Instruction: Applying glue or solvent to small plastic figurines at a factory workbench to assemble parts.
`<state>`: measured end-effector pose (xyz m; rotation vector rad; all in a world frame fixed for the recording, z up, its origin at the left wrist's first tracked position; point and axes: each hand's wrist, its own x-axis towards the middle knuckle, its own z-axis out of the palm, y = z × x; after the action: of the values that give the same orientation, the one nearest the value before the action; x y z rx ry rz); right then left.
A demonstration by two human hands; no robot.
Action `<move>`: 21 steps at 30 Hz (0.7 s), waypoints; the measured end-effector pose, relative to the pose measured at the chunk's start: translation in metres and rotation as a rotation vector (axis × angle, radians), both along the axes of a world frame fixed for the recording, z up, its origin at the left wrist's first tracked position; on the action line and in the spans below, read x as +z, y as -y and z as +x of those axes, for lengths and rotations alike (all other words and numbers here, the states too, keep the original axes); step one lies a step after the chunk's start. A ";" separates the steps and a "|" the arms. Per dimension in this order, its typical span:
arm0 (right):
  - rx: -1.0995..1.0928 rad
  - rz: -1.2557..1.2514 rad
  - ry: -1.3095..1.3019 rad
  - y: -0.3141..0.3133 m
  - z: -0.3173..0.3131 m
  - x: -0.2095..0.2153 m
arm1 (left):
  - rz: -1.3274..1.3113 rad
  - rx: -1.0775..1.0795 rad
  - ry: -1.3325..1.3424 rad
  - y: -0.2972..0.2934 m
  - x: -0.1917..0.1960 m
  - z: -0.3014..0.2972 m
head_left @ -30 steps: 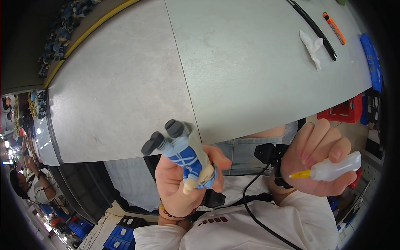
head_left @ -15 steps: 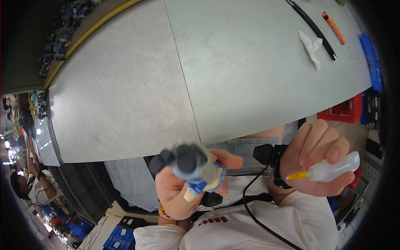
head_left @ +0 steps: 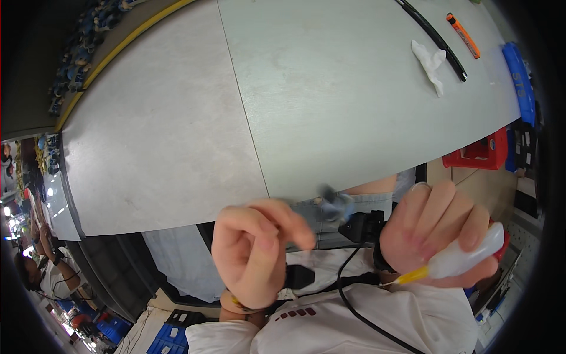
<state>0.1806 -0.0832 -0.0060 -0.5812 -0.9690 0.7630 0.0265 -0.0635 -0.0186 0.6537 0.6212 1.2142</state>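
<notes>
The blurred figurine (head_left: 337,206) seems loose between the 2 hands, by the tabletop's (head_left: 171,118) near edge; a missed catch could drop it. The left hand (head_left: 250,248), half-curled, holds nothing visible; the right hand (head_left: 424,236) grips the bottle (head_left: 463,256), whose tilted tip (head_left: 413,275) could drip.

Soft light is falling on the pale tabletop (head_left: 165,118), which is looking bright, while the figures (head_left: 79,50) past the yellow strip (head_left: 130,38) are sinking into shade. Small white lights (head_left: 7,210) are glaring at the far left, where the background is shrinking into murky detail. Between the hands, a grey-blue object (head_left: 334,205) is smearing into motion blur; the left hand (head_left: 253,248) is looking slightly soft, whereas the right hand (head_left: 436,236) and white bottle (head_left: 469,253) are showing more clearly. Fisheye distortion is bowing the table's edges, and the corners are fading to black.
</notes>
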 end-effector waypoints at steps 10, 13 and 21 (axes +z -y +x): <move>-0.190 0.020 -0.304 -0.004 0.033 0.001 | 0.638 0.161 -1.261 -0.003 -0.139 -0.003; -0.280 0.014 -0.311 -0.004 0.041 -0.002 | 1.070 0.019 -1.725 -0.012 -0.186 -0.023; -0.344 0.039 -0.284 0.009 0.047 0.002 | 1.052 -0.100 -1.598 -0.018 -0.185 -0.010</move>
<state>0.2280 -0.0923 -0.0035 -0.5695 -0.5993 0.5001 0.0166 -0.0460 -0.2032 2.5922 1.1665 0.6153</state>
